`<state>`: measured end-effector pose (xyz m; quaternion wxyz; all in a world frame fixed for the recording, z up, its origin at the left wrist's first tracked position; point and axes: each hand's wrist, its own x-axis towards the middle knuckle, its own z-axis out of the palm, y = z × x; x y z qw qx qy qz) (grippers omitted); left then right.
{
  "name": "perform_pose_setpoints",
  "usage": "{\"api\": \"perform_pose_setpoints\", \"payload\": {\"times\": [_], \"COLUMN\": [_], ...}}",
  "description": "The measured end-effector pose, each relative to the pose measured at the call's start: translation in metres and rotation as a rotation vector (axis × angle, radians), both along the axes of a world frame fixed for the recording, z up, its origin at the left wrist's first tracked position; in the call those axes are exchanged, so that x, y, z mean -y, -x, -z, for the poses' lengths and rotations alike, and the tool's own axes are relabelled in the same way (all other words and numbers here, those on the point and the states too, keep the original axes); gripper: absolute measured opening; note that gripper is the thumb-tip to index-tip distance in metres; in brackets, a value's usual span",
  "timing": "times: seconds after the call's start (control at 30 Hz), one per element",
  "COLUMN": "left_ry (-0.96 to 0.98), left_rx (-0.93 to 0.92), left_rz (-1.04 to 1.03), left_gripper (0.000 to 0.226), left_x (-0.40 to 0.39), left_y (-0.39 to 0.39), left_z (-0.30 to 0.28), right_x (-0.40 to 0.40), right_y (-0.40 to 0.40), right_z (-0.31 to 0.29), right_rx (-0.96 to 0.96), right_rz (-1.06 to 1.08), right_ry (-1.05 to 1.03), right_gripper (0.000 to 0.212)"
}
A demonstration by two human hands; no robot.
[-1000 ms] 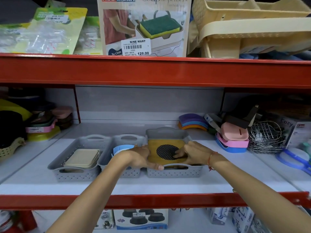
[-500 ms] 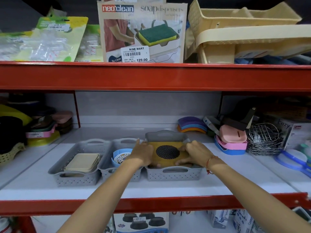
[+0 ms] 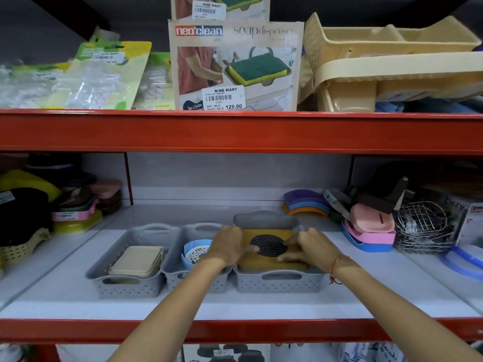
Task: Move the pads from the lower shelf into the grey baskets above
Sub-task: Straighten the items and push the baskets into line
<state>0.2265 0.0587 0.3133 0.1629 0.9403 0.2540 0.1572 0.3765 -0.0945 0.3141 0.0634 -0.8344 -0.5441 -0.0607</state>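
Three grey baskets stand side by side on the white middle shelf. The right basket holds a mustard-yellow pad with a black mesh circle in its middle. My left hand grips the pad's left edge and my right hand presses on its right edge, both inside the basket. The middle basket contains a round blue pad with a patterned centre. The left basket holds a stack of cream pads.
Pink and blue soap dishes and a wire rack crowd the shelf's right side. Coloured trays sit at the left. A red beam runs overhead; another red beam fronts this shelf. Boxes show on the shelf below.
The yellow pad has gone from tilted above the rim to lying flat down inside the right basket, with both hands following it down. My view has tilted upward.
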Motion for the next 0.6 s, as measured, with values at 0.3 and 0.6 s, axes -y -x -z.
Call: {"api": "perform_pose_setpoints", "payload": {"times": [0.3, 0.6], "left_ry": [0.131, 0.206], "left_rx": [-0.009, -0.128], "left_rz": [-0.151, 0.056], "left_gripper": [0.069, 0.035], "left_x": [-0.073, -0.083], "left_y": [0.097, 0.101], "left_z": [-0.020, -0.012], "right_x": [-0.059, -0.095], "right_y": [0.077, 0.102], "right_z": [-0.022, -0.008], "right_rx": [-0.142, -0.329], "right_rz": [-0.162, -0.163], "right_ry": [-0.261, -0.033], "right_gripper": [0.055, 0.054]}}
